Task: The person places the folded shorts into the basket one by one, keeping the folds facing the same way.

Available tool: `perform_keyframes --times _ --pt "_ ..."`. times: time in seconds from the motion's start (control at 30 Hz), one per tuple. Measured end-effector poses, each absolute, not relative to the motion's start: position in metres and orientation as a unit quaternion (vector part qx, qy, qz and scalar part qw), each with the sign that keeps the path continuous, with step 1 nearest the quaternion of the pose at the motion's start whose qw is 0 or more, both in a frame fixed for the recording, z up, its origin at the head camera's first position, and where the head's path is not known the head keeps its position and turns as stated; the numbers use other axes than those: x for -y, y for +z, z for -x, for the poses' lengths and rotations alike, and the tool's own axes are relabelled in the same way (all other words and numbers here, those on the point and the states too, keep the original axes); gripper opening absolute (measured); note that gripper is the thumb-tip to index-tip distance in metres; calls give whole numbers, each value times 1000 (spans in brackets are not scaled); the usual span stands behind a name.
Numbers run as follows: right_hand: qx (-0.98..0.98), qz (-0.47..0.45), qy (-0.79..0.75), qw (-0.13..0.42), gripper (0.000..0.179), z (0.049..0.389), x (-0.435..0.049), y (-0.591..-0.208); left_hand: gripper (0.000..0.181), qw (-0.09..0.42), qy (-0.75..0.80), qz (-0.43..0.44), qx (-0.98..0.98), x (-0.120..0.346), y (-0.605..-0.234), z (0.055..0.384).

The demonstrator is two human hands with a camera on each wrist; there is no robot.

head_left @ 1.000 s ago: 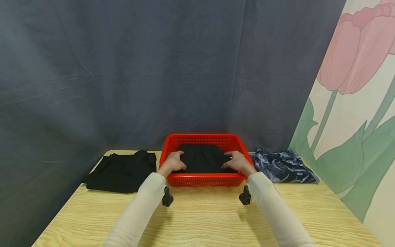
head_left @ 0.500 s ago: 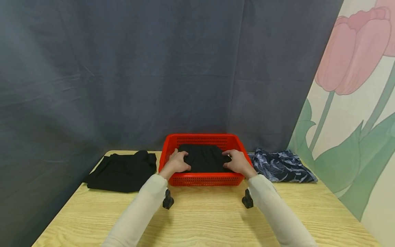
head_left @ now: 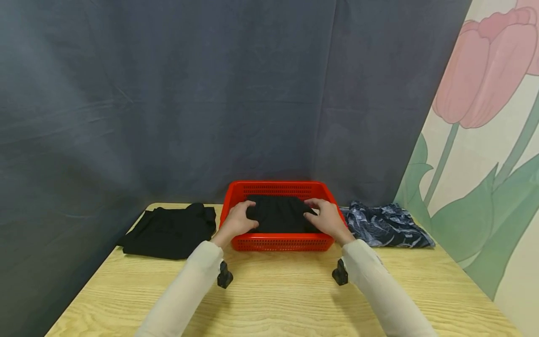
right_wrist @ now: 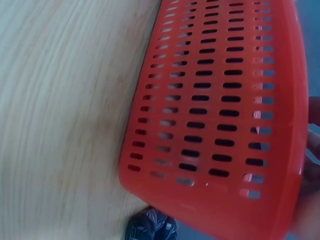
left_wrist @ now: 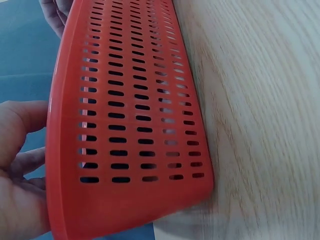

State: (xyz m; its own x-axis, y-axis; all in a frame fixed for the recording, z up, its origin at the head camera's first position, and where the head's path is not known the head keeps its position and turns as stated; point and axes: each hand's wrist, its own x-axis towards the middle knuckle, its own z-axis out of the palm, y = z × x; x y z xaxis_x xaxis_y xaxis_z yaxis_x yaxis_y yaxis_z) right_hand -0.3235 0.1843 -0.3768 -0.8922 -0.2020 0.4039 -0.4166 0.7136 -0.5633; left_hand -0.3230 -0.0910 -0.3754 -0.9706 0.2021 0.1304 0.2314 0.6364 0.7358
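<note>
Left hand [head_left: 239, 220] hangs over the near-left part of the red basket [head_left: 282, 236], thumb and fingers parted, nothing visibly pinched; your right hand [head_left: 330, 219] mirrors it at the other end, fingers loosely bent, also not gripping. Black cloth [head_left: 278, 214] lies inside the basket, between both your hands; can't tell if fingertips touch it. Just changed: your right thumb is up nearer its index finger, and your left hand is drawn slightly outward. Likely means the cloth is resting there on its own. Versus half a second ago, cloth and basket look the same. Also unmoved: black garment [head_left: 172, 231] outward of your left hand, patterned dark garment [head_left: 383, 227] outward of your right.
</note>
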Motion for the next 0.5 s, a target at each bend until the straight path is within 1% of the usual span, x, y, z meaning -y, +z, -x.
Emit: perform_keyframes --times 0.13,0.27,0.5 --pt "905 -178 346 173 39 322 -180 -376 64 36 -422 122 898 97 -376 321" --pt "897 -174 362 186 40 322 -177 -374 64 66 -435 142 887 102 -375 322" --pt "877 -179 395 206 42 318 -169 -365 62 110 -457 167 866 110 -364 320"
